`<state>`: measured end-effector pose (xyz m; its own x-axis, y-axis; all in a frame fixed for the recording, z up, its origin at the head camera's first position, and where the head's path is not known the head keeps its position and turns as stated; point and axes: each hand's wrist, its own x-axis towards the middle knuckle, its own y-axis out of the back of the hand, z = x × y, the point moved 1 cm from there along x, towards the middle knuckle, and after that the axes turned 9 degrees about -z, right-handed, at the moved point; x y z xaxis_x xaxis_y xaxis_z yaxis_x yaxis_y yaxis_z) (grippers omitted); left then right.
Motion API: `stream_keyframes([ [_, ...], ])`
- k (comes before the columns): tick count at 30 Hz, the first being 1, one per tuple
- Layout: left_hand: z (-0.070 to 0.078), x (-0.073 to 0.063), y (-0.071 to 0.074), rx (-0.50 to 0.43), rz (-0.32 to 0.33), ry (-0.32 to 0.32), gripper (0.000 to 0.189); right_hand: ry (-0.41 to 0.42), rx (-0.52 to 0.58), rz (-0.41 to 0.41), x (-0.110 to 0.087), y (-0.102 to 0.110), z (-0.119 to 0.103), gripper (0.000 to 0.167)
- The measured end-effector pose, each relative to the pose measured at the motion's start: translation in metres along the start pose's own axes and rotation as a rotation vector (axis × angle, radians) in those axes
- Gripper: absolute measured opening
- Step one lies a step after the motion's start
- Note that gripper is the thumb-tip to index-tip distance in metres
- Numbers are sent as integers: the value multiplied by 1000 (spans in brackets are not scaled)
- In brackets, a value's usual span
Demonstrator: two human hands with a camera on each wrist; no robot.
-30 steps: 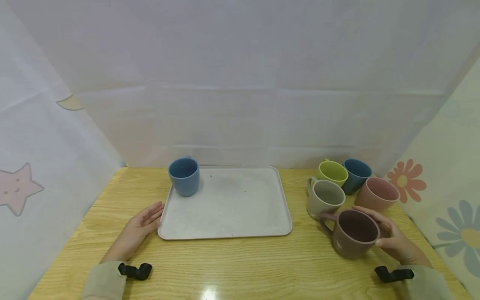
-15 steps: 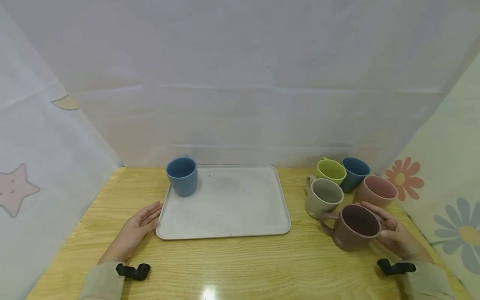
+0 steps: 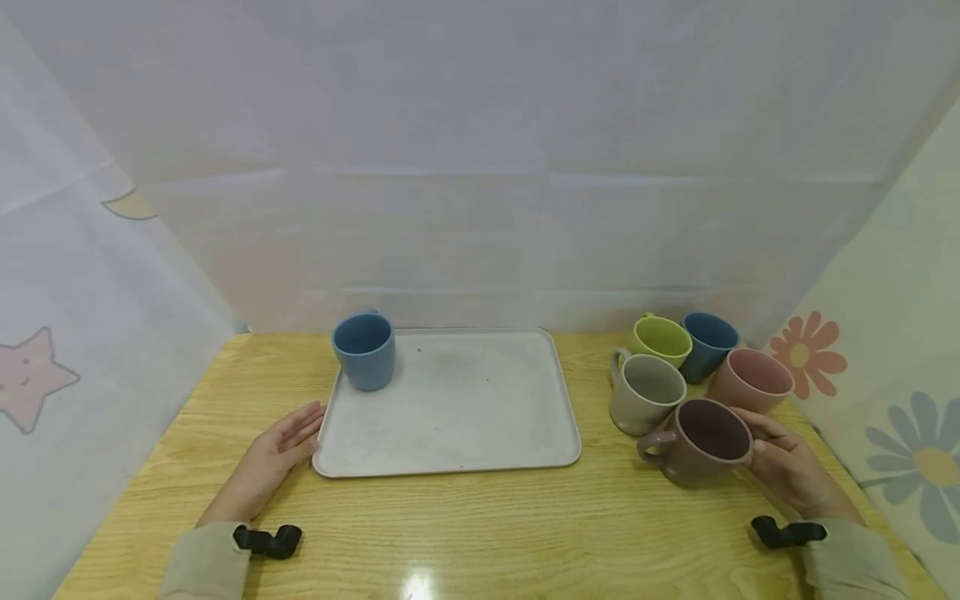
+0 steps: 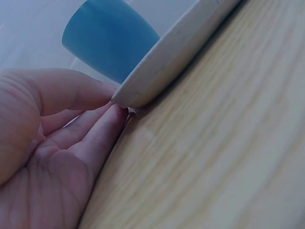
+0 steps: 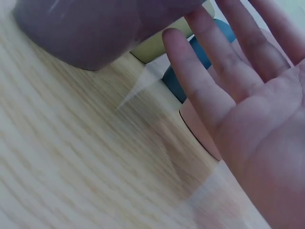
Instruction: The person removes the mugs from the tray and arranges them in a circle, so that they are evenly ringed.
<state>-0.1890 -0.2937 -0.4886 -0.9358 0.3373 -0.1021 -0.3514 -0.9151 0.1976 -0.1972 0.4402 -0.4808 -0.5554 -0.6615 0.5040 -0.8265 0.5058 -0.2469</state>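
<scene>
My left hand [image 3: 273,458] lies at the left edge of the pale tray [image 3: 457,412]. In the left wrist view, its thumb and fingers [image 4: 102,129] touch the tray's rim and corner. A light-blue mug [image 3: 365,354] stands in the tray's far left corner. At the right, my right hand [image 3: 798,471] is beside the brown-purple mug [image 3: 693,454], its thumb and fingertips at the side away from the handle. The right wrist view shows straight, spread fingers [image 5: 190,71] at the mug's edge; the thumb is out of that frame.
Behind the brown-purple mug stand a grey-white mug [image 3: 637,404], a lime-green mug [image 3: 662,337], a dark-blue mug [image 3: 708,346] and a pink mug [image 3: 750,383], close together. A white cloth [image 3: 450,233] rises behind the wooden table [image 3: 480,533].
The brown-purple mug has shifted away from me, closer to the grey-white mug, and my right hand has moved a little with it. My left hand and the tray stay put.
</scene>
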Motion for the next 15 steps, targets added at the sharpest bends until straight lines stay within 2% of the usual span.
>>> stream_keyframes([
  [3,0,0,-1,-3,2,-4,72,3,-39,9,6,-3,-3,53],
  [4,0,0,-1,-4,2,-6,71,-6,-79,29,8,-5,-5,54],
  [6,0,0,-1,-6,1,-10,71,-53,-183,120,14,-10,-11,53],
  [9,-1,0,-1,-8,1,-14,72,-189,-426,307,25,-20,-20,45],
  [11,0,0,-1,-11,-1,-15,71,-328,-642,440,35,-28,-25,41],
  [13,0,0,-1,-14,0,-12,72,-444,-884,502,46,-36,-30,39],
  [15,0,-1,-1,-15,2,-7,72,-520,-1112,534,59,-46,-35,34],
])
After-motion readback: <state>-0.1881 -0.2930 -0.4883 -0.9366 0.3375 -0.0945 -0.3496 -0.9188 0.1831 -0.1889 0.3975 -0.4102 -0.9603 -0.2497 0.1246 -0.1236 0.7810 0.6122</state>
